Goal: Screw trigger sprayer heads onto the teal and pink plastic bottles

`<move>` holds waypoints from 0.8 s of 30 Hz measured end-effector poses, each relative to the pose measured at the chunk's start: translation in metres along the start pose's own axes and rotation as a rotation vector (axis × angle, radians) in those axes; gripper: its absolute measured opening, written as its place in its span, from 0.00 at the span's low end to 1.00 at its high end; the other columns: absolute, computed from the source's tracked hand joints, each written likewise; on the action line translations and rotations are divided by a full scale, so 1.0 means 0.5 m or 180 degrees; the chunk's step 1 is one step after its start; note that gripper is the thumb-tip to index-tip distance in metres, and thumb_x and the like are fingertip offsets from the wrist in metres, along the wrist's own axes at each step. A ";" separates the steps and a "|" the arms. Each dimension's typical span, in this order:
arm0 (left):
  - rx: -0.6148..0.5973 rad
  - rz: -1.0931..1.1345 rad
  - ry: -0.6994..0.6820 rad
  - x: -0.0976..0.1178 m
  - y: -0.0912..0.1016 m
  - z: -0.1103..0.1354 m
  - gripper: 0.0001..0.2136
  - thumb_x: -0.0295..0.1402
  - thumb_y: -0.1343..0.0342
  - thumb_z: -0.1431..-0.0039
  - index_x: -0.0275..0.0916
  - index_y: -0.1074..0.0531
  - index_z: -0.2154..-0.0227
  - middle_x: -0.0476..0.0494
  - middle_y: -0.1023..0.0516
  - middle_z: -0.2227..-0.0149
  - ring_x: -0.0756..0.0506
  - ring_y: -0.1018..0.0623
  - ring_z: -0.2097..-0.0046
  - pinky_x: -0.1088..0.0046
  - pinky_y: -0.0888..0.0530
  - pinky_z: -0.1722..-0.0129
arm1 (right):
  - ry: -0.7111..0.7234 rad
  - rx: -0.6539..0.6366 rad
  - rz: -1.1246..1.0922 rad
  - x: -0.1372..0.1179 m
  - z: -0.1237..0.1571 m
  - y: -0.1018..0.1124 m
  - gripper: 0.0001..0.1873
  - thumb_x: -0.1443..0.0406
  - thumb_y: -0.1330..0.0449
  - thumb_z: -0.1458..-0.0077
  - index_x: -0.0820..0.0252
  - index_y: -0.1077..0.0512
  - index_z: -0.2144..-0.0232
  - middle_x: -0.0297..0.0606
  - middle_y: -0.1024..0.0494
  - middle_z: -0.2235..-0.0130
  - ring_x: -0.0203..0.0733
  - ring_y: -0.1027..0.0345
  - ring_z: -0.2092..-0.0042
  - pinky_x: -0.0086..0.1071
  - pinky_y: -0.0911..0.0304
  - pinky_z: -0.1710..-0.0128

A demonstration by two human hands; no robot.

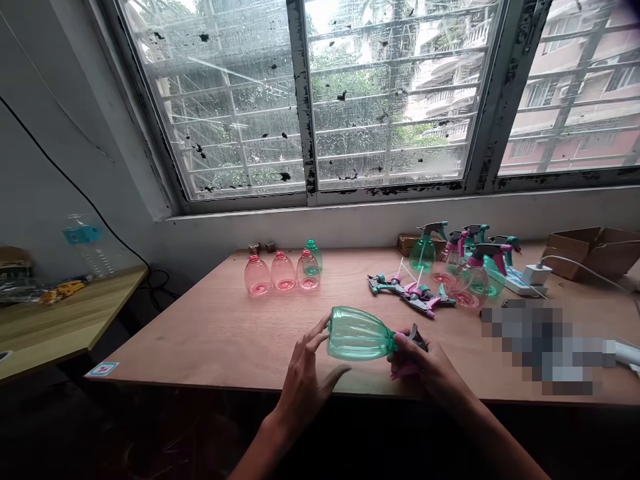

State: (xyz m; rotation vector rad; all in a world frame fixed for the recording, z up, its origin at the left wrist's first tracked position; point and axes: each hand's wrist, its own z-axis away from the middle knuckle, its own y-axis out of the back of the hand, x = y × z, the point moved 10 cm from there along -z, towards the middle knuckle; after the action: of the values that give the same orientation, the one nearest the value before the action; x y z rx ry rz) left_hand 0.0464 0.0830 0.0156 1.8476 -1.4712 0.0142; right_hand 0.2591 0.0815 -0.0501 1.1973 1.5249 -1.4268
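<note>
A translucent green spray bottle [360, 335] lies sideways in the air above the table's front edge, base to the left. My right hand [417, 360] is closed round its neck end, on a pink and black trigger sprayer [414, 339]; the fingers partly hide where sprayer and bottle meet. At the bottle's base, my left hand [310, 367] has its fingers stretched out and its thumb apart below. The fingertips are at the base, but whether they touch is hard to tell. Beyond, loose trigger sprayers [413, 293] lie in a heap on the table.
Three pink bottles [283, 272] and a green bottle [314, 251] stand at the back left. Several bottles with sprayers [470, 277] stand back right, near a white power strip [525, 285] and a cardboard box [590, 252]. A blurred patch [550, 347] covers the right side.
</note>
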 end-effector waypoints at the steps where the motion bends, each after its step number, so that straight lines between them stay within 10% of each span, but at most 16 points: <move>1: 0.0027 0.0185 0.0050 0.005 0.006 -0.001 0.25 0.39 0.38 0.39 0.45 0.41 0.44 0.34 0.39 0.34 0.36 0.38 0.33 0.50 0.37 0.38 | 0.0027 -0.0007 -0.0002 -0.002 0.002 0.000 0.18 0.52 0.33 0.44 0.61 0.29 0.64 0.36 0.20 0.74 0.39 0.26 0.74 0.30 0.27 0.73; 6: 0.0108 0.1426 0.1232 -0.031 0.021 0.004 0.27 0.57 0.58 0.35 0.41 0.37 0.45 0.34 0.40 0.34 0.32 0.37 0.35 0.49 0.38 0.38 | 0.0816 0.0040 0.1080 -0.065 0.037 -0.009 0.16 0.55 0.30 0.49 0.56 0.25 0.61 0.36 0.19 0.72 0.46 0.23 0.72 0.38 0.25 0.69; 10: -0.0444 0.1757 0.1657 -0.037 -0.009 0.011 0.29 0.53 0.52 0.35 0.43 0.44 0.38 0.37 0.36 0.36 0.34 0.35 0.36 0.53 0.39 0.36 | 0.1546 0.0009 0.2068 -0.120 0.073 -0.045 0.14 0.59 0.26 0.55 0.52 0.21 0.64 0.38 0.16 0.67 0.50 0.22 0.67 0.38 0.26 0.65; 17: -0.0344 0.1375 0.1058 -0.005 0.030 -0.001 0.46 0.41 0.31 0.49 0.54 0.53 0.33 0.44 0.50 0.29 0.32 0.49 0.30 0.50 0.50 0.31 | 0.0050 -0.0189 0.0558 -0.033 0.053 -0.048 0.19 0.50 0.34 0.46 0.59 0.25 0.63 0.38 0.18 0.72 0.50 0.21 0.70 0.43 0.23 0.65; 24: -0.0538 0.2680 0.1586 -0.010 0.003 0.006 0.39 0.62 0.48 0.46 0.46 0.45 0.36 0.34 0.37 0.36 0.28 0.32 0.39 0.49 0.29 0.44 | 0.1962 -0.0222 0.2235 -0.131 0.122 -0.085 0.20 0.55 0.23 0.59 0.49 0.19 0.62 0.39 0.15 0.67 0.55 0.21 0.67 0.39 0.27 0.65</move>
State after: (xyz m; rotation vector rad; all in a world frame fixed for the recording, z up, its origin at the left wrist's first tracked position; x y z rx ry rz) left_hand 0.0420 0.0857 0.0123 0.8873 -1.6925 0.6799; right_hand 0.2340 0.0133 0.0171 1.9878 1.2855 -0.5558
